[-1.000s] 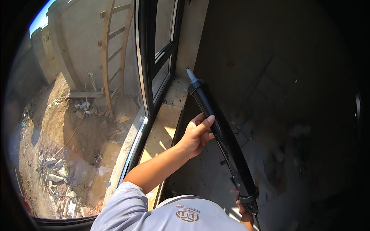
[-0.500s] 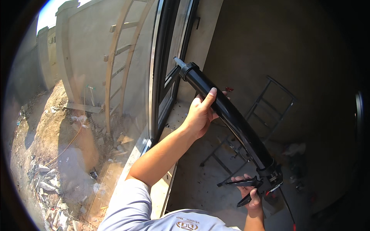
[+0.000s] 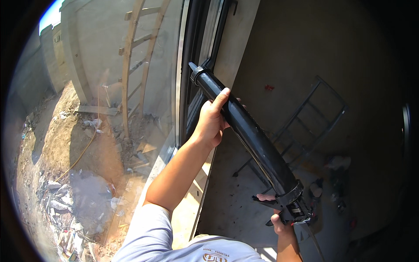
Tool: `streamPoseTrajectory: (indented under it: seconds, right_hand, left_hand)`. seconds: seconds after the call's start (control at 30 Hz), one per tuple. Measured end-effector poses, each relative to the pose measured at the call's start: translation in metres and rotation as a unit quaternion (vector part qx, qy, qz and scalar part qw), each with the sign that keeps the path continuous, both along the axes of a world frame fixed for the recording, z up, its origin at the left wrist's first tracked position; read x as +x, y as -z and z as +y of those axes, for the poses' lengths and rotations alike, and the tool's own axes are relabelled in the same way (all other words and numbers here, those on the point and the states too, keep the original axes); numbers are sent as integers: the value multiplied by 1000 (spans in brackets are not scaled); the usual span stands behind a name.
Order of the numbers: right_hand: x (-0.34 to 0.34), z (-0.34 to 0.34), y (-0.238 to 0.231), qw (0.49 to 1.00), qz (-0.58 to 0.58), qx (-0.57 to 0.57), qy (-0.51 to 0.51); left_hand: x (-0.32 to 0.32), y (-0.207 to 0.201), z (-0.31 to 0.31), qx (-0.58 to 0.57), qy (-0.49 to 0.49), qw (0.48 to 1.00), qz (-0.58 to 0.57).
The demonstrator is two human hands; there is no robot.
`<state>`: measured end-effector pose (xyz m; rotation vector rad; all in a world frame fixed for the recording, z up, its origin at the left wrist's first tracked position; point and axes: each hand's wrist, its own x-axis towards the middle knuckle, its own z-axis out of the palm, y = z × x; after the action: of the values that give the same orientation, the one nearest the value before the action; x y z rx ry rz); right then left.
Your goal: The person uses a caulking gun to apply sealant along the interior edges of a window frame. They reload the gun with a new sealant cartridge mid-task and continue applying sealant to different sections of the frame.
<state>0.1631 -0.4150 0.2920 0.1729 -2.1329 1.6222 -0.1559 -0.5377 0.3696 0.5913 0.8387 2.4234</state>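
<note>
A long black caulking gun (image 3: 249, 131) slants from the window down to the lower right. My left hand (image 3: 212, 117) is wrapped round its barrel near the front, thumb on top. At the rear, my right hand (image 3: 279, 220) grips the handle and trigger, its fingers partly hidden behind them. The pale nozzle (image 3: 192, 66) points at the dark window frame (image 3: 188, 87), close to the edge of the glass; whether it touches I cannot tell.
Through the glass pane stand a wooden ladder (image 3: 130, 61), a grey wall (image 3: 98, 52) and rubble (image 3: 59, 203). Below on the right, a dark metal frame (image 3: 312, 115) stands on the floor. A pale sill (image 3: 187, 214) runs beside my left arm.
The nozzle end has moved left, closer to the glass edge. My right hand has closed more tightly on the handle and trigger. The view has shifted slightly.
</note>
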Motion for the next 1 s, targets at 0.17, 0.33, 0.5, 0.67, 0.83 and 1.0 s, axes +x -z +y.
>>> streamPoseTrajectory:
  seconds: [0.17,0.33,0.5,0.67,0.83,1.0]
  right_hand:
    - [-15,-3,-17,995,-26,97,28]
    - [-22,-9,-20,988,-33,125,81]
    - [-18,-25,-38,977,-42,158,134]
    - [-26,-36,-45,975,-48,170,137]
    - [-27,-44,-51,973,-64,173,137]
    - [-34,-51,-48,973,-97,163,130]
  left_hand:
    - [-22,-9,-2,8,-2,1000,-6]
    - [-38,-12,-4,16,10,1000,-4]
    - [-44,-15,-6,25,22,999,3]
    - [-51,-15,-10,29,17,999,2]
    - [-56,-15,-9,41,20,999,-15]
    - [-61,-13,-12,37,29,999,-21]
